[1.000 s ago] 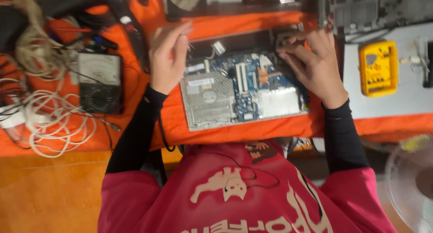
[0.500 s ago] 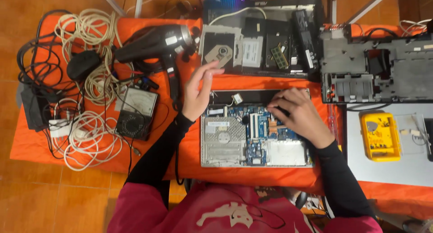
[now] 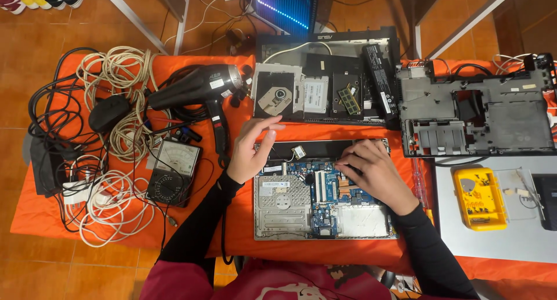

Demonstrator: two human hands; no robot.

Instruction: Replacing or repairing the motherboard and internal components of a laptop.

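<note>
**Head view: both hands on an opened laptop base**

The head view looks straight down on a tabletop (image 3: 238,230) draped in orange cloth. The opened laptop base (image 3: 325,190) lies in the middle, its blue circuit board and silver drive bay bare, directly under both hands.

The left hand (image 3: 250,151) rests at the base's upper left corner. Its fingers (image 3: 268,125) are spread wide and loose, gripping nothing; the palm touches the corner of the base, the fingertips reach past its edge over the orange cloth.

The right hand (image 3: 376,173) lies on the upper middle of the board. Its fingers (image 3: 348,158) are bent down and held close together, tips pressed on the board near the dark strip along the top edge. Whether they pinch something small I cannot tell; the knuckles hide it.

Just beyond the left fingers lies a removed laptop cover (image 3: 328,79) carrying an optical drive, a silver flat drive and a memory stick. Left of those fingers, near them, is a black heat gun (image 3: 200,88), and below it an analog multimeter (image 3: 173,172) among tangled white and black cables (image 3: 110,132). Well right of the right fingers sit a grey laptop shell (image 3: 481,111) and a yellow case (image 3: 478,198) on a grey mat.
</note>
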